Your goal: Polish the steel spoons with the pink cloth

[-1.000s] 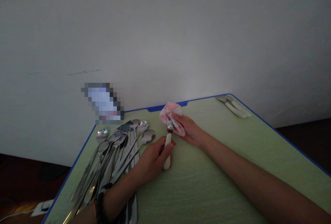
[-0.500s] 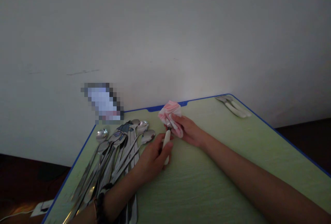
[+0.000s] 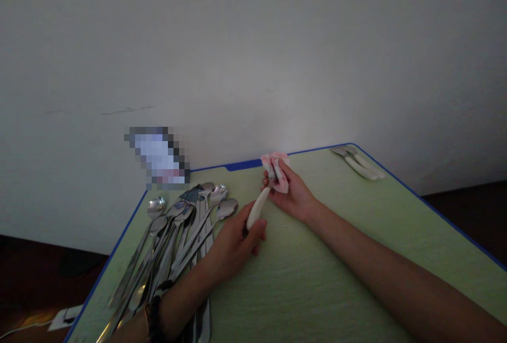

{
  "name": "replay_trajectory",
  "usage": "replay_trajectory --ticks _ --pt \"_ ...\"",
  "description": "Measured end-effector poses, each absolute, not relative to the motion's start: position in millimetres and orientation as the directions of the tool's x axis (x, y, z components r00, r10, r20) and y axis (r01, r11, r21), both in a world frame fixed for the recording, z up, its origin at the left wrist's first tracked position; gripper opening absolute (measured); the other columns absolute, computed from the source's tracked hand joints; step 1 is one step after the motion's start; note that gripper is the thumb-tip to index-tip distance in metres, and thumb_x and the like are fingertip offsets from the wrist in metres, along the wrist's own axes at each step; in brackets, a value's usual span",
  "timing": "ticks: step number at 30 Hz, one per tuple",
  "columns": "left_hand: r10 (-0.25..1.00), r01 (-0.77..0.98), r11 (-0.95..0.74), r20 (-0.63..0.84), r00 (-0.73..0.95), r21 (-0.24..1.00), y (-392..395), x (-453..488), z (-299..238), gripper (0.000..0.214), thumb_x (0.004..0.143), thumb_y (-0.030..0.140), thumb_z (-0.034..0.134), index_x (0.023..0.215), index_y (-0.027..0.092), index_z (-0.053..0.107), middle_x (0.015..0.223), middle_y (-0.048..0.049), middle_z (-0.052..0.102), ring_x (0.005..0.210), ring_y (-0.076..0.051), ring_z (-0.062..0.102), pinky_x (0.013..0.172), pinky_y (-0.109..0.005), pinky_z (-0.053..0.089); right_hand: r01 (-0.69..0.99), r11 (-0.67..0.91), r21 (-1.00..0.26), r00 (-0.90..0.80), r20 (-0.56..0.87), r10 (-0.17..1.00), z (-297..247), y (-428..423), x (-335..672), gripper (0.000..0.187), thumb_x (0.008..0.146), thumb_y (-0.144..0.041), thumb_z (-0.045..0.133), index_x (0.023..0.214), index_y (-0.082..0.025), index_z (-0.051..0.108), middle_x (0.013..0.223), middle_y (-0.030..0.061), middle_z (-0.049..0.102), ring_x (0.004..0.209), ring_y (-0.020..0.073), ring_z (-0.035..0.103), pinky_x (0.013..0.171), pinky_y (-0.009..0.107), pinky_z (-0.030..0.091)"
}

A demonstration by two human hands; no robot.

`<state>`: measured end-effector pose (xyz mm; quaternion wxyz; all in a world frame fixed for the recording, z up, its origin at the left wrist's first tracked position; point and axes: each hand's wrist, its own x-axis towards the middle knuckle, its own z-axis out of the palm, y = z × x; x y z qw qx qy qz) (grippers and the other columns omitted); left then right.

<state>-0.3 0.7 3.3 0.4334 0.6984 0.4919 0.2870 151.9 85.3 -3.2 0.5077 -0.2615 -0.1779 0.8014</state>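
My left hand (image 3: 236,242) grips the lower end of a white-handled utensil (image 3: 257,209) that slants up to the right above the green table (image 3: 356,248). The utensil's metal end is hidden inside a pink and white cloth (image 3: 276,169). That cloth is bunched in my right hand (image 3: 293,195), whose fingers are closed around it and the utensil's tip.
A pile of several long steel spoons (image 3: 182,232) lies at the table's left, under my left forearm. Two white-handled utensils (image 3: 358,163) rest at the far right corner. The blue-edged table stands against a pale wall; a blurred object (image 3: 158,157) sits beyond its back edge.
The utensil has been lifted and tilted to the right. My right hand with the cloth has moved up and right along it, and my left hand has slid down to the handle's end.
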Motion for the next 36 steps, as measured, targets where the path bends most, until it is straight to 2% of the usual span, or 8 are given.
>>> replay_trajectory --ticks 4,10,14,19,25,27,31,36 --pt "0.940 0.449 -0.128 -0.035 0.338 0.884 2.2 0.3 1.2 0.026 0.094 0.037 0.037 0.088 0.018 0.053 0.051 0.0068 0.051 0.046 -0.011 0.051 0.051 -0.021 0.039 -0.681 -0.411 -0.607 -0.357 -0.215 0.909 -2.4 82.1 148.8 0.022 0.083 -0.039 0.058 0.080 -0.018 0.064 0.065 -0.0013 0.064 0.060 0.0097 0.057 0.059 0.022 0.044" --pt "0.946 0.476 -0.135 -0.030 0.322 0.869 2.4 -0.2 -1.2 0.025 0.095 0.036 0.036 0.088 0.018 0.051 0.051 0.0069 0.051 0.046 -0.011 0.051 0.054 -0.022 0.040 -0.614 -0.369 -0.698 -0.405 -0.123 0.906 -4.5 78.4 146.4 0.028 0.070 -0.042 0.070 0.079 -0.016 0.065 0.071 0.0015 0.067 0.065 0.0108 0.055 0.065 0.023 0.044" --pt "0.946 0.451 -0.129 -0.027 0.323 0.883 2.3 0.9 -2.7 0.021 0.094 0.034 0.037 0.101 0.018 0.049 0.063 0.0055 0.056 0.046 -0.010 0.052 0.053 -0.022 0.041 -0.585 -0.347 -0.733 -0.421 -0.092 0.902 -7.0 78.4 145.8 0.029 0.068 -0.043 0.071 0.078 -0.016 0.065 0.073 0.0011 0.066 0.065 0.0106 0.054 0.066 0.024 0.043" --pt "0.939 0.412 -0.119 -0.032 0.341 0.903 1.0 1.1 -1.1 0.034 0.092 0.034 0.041 0.123 0.018 0.040 0.071 0.0044 0.057 0.048 -0.010 0.052 0.049 -0.021 0.041 -0.575 -0.364 -0.733 -0.420 -0.118 0.900 -6.8 79.1 145.1 0.029 0.075 -0.046 0.063 0.079 -0.016 0.064 0.071 0.0014 0.066 0.062 0.0113 0.054 0.063 0.024 0.043" --pt "0.921 0.426 -0.165 -0.015 0.389 0.890 0.0 -1.6 0.5 0.037 0.088 0.028 0.048 0.123 0.017 0.043 0.072 0.0029 0.057 0.056 -0.011 0.051 0.053 -0.021 0.041 -0.663 -0.405 -0.630 -0.397 -0.163 0.903 -1.0 79.0 150.3 0.031 0.085 -0.044 0.043 0.081 -0.020 0.062 0.069 0.0028 0.067 0.061 0.0150 0.059 0.063 0.028 0.046" --pt "0.913 0.429 -0.167 -0.025 0.408 0.888 0.5 -1.8 0.3 0.030 0.089 0.028 0.046 0.117 0.018 0.048 0.071 0.0030 0.057 0.055 -0.011 0.050 0.053 -0.021 0.040 -0.679 -0.398 -0.617 -0.394 -0.151 0.907 -0.6 78.9 151.5 0.031 0.084 -0.042 0.041 0.081 -0.020 0.062 0.068 0.0031 0.067 0.060 0.0159 0.059 0.063 0.029 0.046" --pt "0.898 0.429 -0.150 -0.059 0.436 0.891 2.4 -1.3 -1.0 0.021 0.090 0.035 0.044 0.087 0.017 0.055 0.065 0.0033 0.055 0.050 -0.010 0.049 0.048 -0.020 0.037 -0.682 -0.393 -0.617 -0.397 -0.139 0.907 -1.0 79.2 150.2 0.028 0.083 -0.039 0.041 0.084 -0.020 0.062 0.066 0.0015 0.065 0.055 0.0147 0.056 0.058 0.028 0.044" --pt "0.902 0.432 -0.122 -0.082 0.424 0.894 3.6 -0.1 -0.6 0.021 0.091 0.035 0.042 0.085 0.018 0.052 0.070 0.0025 0.060 0.049 -0.009 0.050 0.049 -0.019 0.038 -0.650 -0.373 -0.662 -0.384 -0.138 0.913 -0.4 78.1 145.3 0.023 0.083 -0.032 0.045 0.083 -0.020 0.064 0.060 -0.0011 0.060 0.056 0.0128 0.054 0.061 0.025 0.043"
